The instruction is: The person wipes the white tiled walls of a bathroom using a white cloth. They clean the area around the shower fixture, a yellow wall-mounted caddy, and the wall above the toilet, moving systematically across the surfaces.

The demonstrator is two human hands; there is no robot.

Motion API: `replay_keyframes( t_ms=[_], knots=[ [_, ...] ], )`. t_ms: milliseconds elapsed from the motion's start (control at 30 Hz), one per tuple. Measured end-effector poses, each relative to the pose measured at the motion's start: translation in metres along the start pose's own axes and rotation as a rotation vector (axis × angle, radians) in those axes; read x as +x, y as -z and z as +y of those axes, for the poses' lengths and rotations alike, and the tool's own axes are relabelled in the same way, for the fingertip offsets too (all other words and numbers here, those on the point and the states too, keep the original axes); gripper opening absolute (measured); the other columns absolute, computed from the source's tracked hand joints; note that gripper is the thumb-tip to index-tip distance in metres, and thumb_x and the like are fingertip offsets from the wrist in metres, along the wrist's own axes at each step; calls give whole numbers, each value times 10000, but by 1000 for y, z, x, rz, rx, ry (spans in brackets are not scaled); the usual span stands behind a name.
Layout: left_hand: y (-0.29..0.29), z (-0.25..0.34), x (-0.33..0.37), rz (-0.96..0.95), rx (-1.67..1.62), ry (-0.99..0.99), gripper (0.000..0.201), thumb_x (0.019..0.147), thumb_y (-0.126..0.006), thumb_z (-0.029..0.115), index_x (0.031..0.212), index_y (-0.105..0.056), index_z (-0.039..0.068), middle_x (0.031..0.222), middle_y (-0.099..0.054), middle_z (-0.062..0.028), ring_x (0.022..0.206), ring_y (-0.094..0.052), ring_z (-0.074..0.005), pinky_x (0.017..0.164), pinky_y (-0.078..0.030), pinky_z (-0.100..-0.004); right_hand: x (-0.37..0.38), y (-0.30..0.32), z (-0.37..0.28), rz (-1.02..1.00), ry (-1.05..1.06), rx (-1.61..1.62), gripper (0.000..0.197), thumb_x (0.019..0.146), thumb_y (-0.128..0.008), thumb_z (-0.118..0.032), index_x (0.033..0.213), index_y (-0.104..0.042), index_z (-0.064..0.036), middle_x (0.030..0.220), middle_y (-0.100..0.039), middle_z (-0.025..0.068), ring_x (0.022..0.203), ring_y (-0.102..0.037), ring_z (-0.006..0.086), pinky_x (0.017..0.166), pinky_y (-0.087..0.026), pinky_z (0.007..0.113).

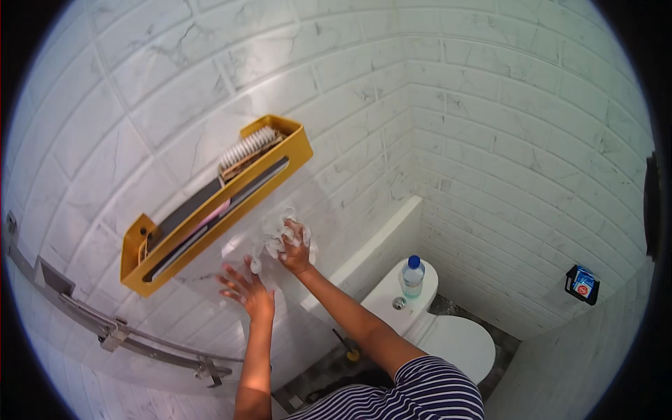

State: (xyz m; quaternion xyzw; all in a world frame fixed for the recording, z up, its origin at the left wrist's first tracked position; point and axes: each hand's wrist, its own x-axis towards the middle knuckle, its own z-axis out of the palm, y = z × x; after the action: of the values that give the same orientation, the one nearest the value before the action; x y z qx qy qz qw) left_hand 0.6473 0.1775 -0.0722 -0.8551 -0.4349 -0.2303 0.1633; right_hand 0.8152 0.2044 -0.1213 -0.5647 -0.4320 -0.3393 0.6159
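Observation:
My right hand (pixel 297 253) presses a crumpled, thin white tissue or cloth (pixel 275 236) against the marble-patterned tile wall; which of the two it is I cannot tell. Lower and to the left, my left hand (pixel 253 297) is spread wide with its fingers apart. A small white bit (pixel 255 266) shows at its fingertips, too small to name. Just above both hands, a yellow wall shelf (pixel 213 231) holds a coiled white hose or cord (pixel 246 150), dark flat items and something pink.
A white toilet (pixel 458 344) stands at the lower right, with a blue-capped clear bottle (pixel 413 278) on its tank. A metal rail (pixel 115 332) runs along the lower left. A small black holder with a blue packet (pixel 582 284) hangs on the right wall.

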Motion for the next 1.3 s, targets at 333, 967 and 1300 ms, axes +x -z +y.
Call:
replay_keyframes(
  t_ms=[333,967,1300],
  knots=[
    [-36,2,11,9,191,56,1382,445,-813,494,1401,123,150,1345,174,-391,1179,103,-659,873,-96,-760,311,98,140,663,-351,-343,455,679,-678,-359,1018,-614,-62,971,-611,159,876,-566,360,751,-444,450],
    [-42,2,14,132,336,35,1413,430,-777,583,1391,115,56,1322,185,-418,1180,131,-649,861,-83,-759,244,104,156,508,-650,18,586,873,-484,-380,1264,-371,43,1289,-389,269,1179,-395,394,977,-306,440],
    [-45,13,19,109,301,63,1422,436,-779,563,1380,161,68,1319,122,-440,1177,60,-668,862,-50,-763,10,20,95,283,-425,-134,655,664,-695,-310,1183,-477,25,1299,-383,262,1257,-275,437,999,-270,511]
  ],
)
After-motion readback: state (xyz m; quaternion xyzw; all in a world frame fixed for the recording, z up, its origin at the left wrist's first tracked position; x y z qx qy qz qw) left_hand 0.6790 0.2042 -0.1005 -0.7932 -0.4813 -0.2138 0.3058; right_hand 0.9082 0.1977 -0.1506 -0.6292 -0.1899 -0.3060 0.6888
